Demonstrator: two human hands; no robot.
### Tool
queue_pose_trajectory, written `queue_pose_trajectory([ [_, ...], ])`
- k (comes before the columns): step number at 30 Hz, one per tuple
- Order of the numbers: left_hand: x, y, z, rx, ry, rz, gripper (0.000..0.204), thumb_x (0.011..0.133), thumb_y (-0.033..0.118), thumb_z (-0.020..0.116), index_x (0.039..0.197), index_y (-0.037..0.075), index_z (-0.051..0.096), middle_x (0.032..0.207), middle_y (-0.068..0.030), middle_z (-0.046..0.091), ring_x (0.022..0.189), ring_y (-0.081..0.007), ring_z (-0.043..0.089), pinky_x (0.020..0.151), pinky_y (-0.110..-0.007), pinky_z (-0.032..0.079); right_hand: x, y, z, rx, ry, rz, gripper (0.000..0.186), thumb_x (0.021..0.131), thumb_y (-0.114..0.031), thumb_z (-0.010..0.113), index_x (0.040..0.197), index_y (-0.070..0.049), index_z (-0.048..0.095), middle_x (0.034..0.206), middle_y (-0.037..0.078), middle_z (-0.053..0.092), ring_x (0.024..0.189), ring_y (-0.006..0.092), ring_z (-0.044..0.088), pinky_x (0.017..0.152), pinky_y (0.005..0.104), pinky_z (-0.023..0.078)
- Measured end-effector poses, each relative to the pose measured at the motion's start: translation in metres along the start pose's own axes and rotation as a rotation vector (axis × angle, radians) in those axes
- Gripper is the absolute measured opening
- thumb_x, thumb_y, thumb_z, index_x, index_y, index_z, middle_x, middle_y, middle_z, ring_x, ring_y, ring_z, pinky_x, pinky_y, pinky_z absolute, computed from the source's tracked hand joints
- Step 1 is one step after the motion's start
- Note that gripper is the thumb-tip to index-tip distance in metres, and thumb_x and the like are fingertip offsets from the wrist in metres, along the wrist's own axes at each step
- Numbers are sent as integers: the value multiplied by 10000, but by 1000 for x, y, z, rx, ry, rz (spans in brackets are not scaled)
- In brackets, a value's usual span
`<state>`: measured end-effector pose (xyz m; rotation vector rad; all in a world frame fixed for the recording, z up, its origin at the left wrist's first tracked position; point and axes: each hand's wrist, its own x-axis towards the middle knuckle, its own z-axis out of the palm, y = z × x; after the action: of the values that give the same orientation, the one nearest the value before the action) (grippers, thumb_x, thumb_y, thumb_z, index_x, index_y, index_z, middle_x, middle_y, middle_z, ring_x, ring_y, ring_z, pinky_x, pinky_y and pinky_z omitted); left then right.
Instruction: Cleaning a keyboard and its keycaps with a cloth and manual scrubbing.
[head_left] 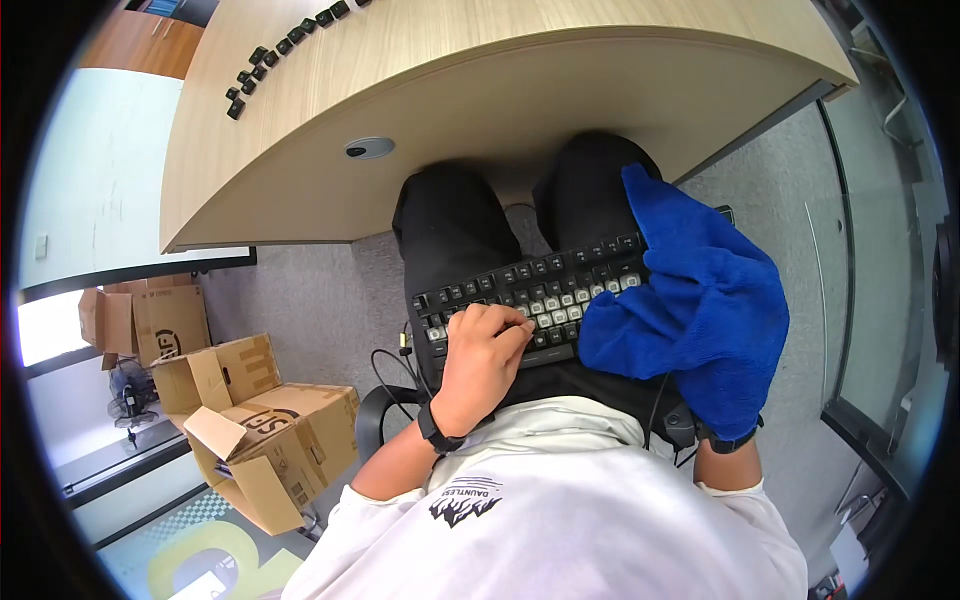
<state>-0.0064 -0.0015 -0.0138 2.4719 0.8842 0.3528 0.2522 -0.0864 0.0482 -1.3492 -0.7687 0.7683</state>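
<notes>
A black keyboard [540, 270] lies across my thighs, with pale switches exposed where keycaps are off. My left hand [485, 355] rests on its left part, thumb and index fingertips pinched together; whatever may be between them is hidden. A crumpled blue cloth [700, 300] covers the keyboard's right end and my right hand, whose fingers I cannot see; only that wrist and forearm [728, 465] show below it. Loose black keycaps [270, 59] form a staggered line on the light wooden desk [480, 70] ahead. Black cables [390, 360] hang beside the keyboard's left end.
Open cardboard boxes [290, 430] stand to my left, with more boxes [165, 320] and a small fan [130, 400] behind. The desk's curved panel stands beyond my knees. A glass partition [880, 300] runs along my right. A chair armrest [372, 410] is beside me.
</notes>
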Motion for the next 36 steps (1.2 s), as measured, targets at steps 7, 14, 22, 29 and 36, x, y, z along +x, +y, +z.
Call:
queue_pose_trajectory([
  [7,-6,13,-5,276,-35,114,285,815,103,745,1095,50,746,1182,-89,620,1076,-297,557,893,-425,421,-19,15,-3,-5,76,110,365,932,-49,705,1251,92,598,1324,218,637,1125,276,672,926,354,592],
  [14,39,24,-70,-254,-102,70,204,830,75,794,1027,32,766,1034,-117,669,868,-251,656,736,-348,533,-48,48,-39,-609,58,-52,352,912,-69,735,1246,15,662,1170,99,722,993,172,684,868,264,562],
  [22,238,83,-139,-385,132,25,275,946,159,704,1141,-34,723,995,-70,727,820,-132,655,751,-269,521,-9,-23,-13,-519,-57,-74,302,777,-58,841,1071,-39,779,921,54,756,833,130,692,768,242,549],
  [29,390,38,-98,-222,251,27,407,948,204,703,1283,-27,685,965,-49,731,755,-115,632,704,-286,518,10,-52,-10,-470,-130,66,255,647,-203,799,694,-59,595,1322,226,638,1015,394,634,820,404,538],
  [36,414,57,-92,8,170,-71,372,913,253,710,1250,95,732,1042,-193,753,941,-319,728,844,-396,570,1,-41,-18,-707,-42,-179,311,764,-120,889,1055,-116,780,906,67,731,798,216,702,727,325,552],
])
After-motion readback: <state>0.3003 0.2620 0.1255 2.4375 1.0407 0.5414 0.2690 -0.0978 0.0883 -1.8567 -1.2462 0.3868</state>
